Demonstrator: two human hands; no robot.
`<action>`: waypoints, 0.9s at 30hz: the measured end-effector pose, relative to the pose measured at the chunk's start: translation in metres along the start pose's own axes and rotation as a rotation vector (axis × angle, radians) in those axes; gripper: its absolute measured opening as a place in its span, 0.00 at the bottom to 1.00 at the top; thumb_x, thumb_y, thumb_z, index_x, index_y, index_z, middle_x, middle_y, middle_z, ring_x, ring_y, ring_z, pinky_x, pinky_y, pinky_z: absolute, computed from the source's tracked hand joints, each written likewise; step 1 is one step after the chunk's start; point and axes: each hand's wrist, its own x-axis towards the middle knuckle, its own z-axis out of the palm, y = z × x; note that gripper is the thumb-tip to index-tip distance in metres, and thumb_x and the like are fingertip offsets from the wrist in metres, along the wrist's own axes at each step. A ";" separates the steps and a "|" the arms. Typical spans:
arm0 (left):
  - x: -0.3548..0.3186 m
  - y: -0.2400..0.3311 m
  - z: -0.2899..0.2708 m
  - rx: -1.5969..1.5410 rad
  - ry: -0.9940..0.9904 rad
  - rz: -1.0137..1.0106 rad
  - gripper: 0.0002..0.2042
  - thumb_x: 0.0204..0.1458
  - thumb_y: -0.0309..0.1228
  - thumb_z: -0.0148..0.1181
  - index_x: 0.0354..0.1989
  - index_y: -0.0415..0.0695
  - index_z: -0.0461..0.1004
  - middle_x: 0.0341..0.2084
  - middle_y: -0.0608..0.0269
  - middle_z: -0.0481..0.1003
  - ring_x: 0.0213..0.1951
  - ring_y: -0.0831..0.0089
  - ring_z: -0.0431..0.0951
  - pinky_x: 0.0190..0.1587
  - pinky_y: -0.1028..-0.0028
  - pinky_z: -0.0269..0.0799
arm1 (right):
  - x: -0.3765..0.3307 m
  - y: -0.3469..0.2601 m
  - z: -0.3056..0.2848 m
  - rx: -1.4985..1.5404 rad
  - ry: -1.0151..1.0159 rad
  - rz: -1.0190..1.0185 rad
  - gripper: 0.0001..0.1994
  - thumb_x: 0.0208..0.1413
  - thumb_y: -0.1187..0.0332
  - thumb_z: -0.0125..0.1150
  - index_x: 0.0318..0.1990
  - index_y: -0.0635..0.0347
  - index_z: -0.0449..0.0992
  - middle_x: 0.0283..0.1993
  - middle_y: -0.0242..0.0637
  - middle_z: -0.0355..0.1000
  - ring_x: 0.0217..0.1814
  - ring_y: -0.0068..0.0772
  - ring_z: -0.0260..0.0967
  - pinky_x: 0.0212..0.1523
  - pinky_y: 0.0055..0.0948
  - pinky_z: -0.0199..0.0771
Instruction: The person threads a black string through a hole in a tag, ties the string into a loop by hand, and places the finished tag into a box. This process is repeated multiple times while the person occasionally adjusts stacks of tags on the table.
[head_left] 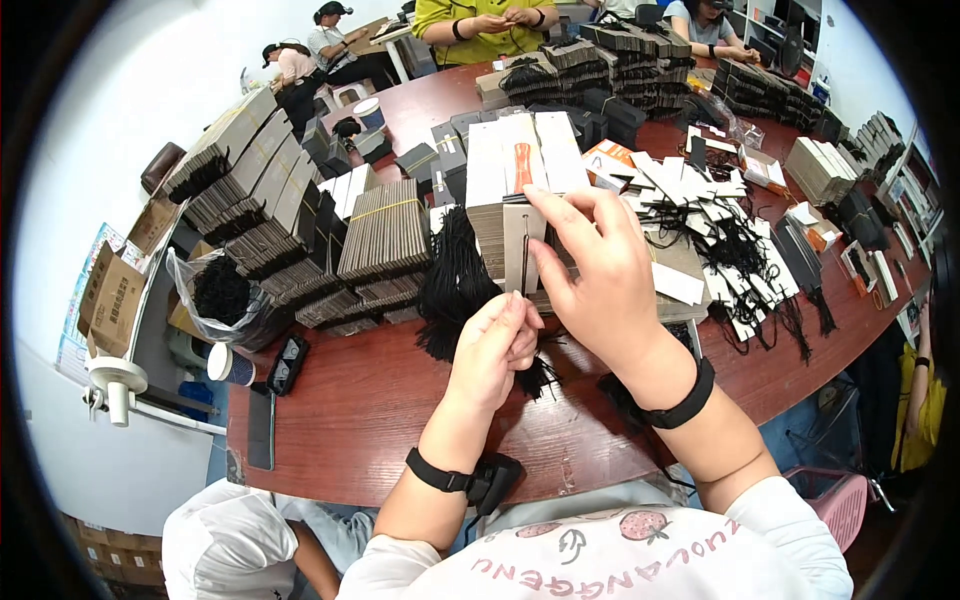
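Observation:
Near the middle of the table, a narrow pale cardboard piece [514, 250] stands upright between my hands. My right hand [605, 265] grips it, index finger at its dark top edge and thumb along its side. A thin black cord [525, 255] runs down its face from a small hole. Closed in a pinch, my left hand [492, 345] has the cord's lower end at the card's bottom; its fingertips partly hide the cord. Just beyond the card, an orange-handled tool [522, 165] lies on white-topped stacks of card [490, 150]. A bunch of black cords [450, 285] hangs beside my left hand.
Stacked cardboard pieces [385, 235] rise at the left. White tags with black cords [720, 230] are strewn at the right. A clear bag [225, 295], a paper cup [230, 363] and a phone [261, 430] are at the left edge. Co-workers [485, 30] sit across the table.

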 end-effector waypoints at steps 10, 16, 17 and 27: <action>0.000 0.002 -0.002 -0.001 0.009 -0.008 0.14 0.59 0.38 0.45 0.27 0.42 0.67 0.13 0.76 0.56 0.15 0.88 0.51 0.16 0.86 0.43 | -0.004 -0.003 0.000 -0.070 0.065 -0.075 0.19 0.40 0.74 0.61 0.45 0.55 0.74 0.36 0.36 0.66 0.34 0.37 0.62 0.35 0.32 0.64; -0.001 0.002 -0.001 0.006 0.018 -0.016 0.14 0.59 0.38 0.45 0.27 0.42 0.67 0.13 0.77 0.56 0.15 0.89 0.50 0.16 0.86 0.43 | -0.004 -0.006 -0.004 0.005 0.055 -0.074 0.19 0.39 0.78 0.62 0.43 0.58 0.74 0.35 0.36 0.66 0.34 0.35 0.62 0.33 0.30 0.63; -0.001 0.002 -0.001 0.001 0.023 -0.012 0.14 0.59 0.38 0.45 0.27 0.42 0.67 0.13 0.77 0.56 0.15 0.89 0.50 0.16 0.86 0.43 | -0.004 -0.007 -0.004 0.022 0.049 -0.078 0.18 0.39 0.78 0.62 0.42 0.58 0.74 0.35 0.36 0.66 0.34 0.36 0.63 0.33 0.30 0.63; -0.003 0.002 0.001 -0.002 0.037 0.026 0.15 0.58 0.37 0.47 0.22 0.42 0.67 0.12 0.77 0.56 0.14 0.87 0.50 0.17 0.84 0.43 | 0.002 -0.014 -0.011 0.463 -0.052 0.283 0.10 0.43 0.76 0.60 0.37 0.64 0.73 0.29 0.39 0.70 0.24 0.28 0.68 0.24 0.24 0.67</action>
